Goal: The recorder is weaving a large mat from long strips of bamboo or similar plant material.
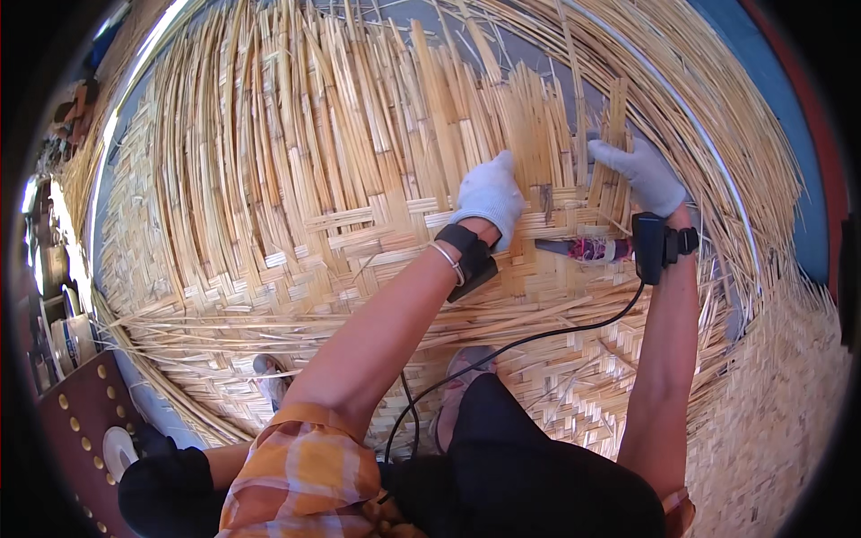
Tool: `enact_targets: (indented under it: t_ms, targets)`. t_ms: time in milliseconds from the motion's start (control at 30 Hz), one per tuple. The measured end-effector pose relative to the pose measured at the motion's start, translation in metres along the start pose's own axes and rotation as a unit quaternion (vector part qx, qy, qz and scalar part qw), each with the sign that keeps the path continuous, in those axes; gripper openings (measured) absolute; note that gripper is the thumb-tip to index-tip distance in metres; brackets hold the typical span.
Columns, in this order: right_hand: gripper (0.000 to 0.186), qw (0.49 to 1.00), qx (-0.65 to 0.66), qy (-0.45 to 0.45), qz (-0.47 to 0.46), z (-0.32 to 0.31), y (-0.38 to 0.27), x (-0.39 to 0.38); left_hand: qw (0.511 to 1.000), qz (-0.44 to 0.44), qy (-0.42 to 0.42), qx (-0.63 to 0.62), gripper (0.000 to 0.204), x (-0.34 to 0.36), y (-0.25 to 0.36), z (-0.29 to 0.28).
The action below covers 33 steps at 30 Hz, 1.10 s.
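A partly woven mat (350, 224) of pale split reed strips spreads beneath me, long loose strips running upward from its woven band. My left hand (490, 193), in a white knit glove, lies on the strips at centre, fingers curled down; what they hold is hidden. Right of it, my right hand (637, 170), also gloved, has thumb and fingers closed around upright flat strips (613, 193). Just below both hands, a tool with a dark blade and a purple, wrapped handle (592, 251) lies on the weave.
Long reed bundles (726, 161) curve around the right. My feet (466, 368) rest on the mat. At lower left are a brown panel with brass studs (67, 430) and a bare limb with dark fabric (229, 464), whose I cannot tell. Clutter lines the left edge.
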State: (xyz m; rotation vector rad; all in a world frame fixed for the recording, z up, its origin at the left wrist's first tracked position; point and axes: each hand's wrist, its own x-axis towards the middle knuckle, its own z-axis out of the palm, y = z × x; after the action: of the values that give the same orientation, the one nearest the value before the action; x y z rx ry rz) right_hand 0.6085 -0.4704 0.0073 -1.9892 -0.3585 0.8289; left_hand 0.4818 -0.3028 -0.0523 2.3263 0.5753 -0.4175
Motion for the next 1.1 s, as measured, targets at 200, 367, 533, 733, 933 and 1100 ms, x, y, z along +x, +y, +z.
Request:
enact_targets:
  t_ms: [200, 367, 533, 733, 933, 1100]
  targets:
    - [0.035, 0.904, -0.214, 0.311, -0.202, 0.042, 0.015, -0.021, 0.888, 0.114, 0.270, -0.355, 0.031, -0.054, -0.028, 0.022]
    - [0.039, 0.937, -0.240, 0.176, -0.184, 0.093, 0.039, 0.008, 0.933, 0.107, 0.337, -0.068, 0.037, -0.101, -0.113, -0.012]
    - [0.042, 0.950, -0.278, 0.126, -0.071, 0.085, 0.037, 0.034, 0.943, -0.047, 0.330, -0.006, 0.048, -0.092, -0.139, -0.045]
    - [0.052, 0.948, -0.290, 0.042, -0.122, 0.090, 0.030, 0.024, 0.981, -0.016, 0.149, 0.121, 0.078, -0.097, -0.105, -0.037]
    - [0.063, 0.901, -0.414, 0.127, 0.015, 0.118, 0.022, 0.013, 0.976, -0.004, 0.125, 0.179, 0.072, -0.091, -0.093, -0.038]
    - [0.065, 0.904, -0.409, 0.125, -0.001, 0.118, 0.011, 0.000, 0.980, -0.013, 0.065, 0.185, 0.063, -0.094, -0.091, -0.040]
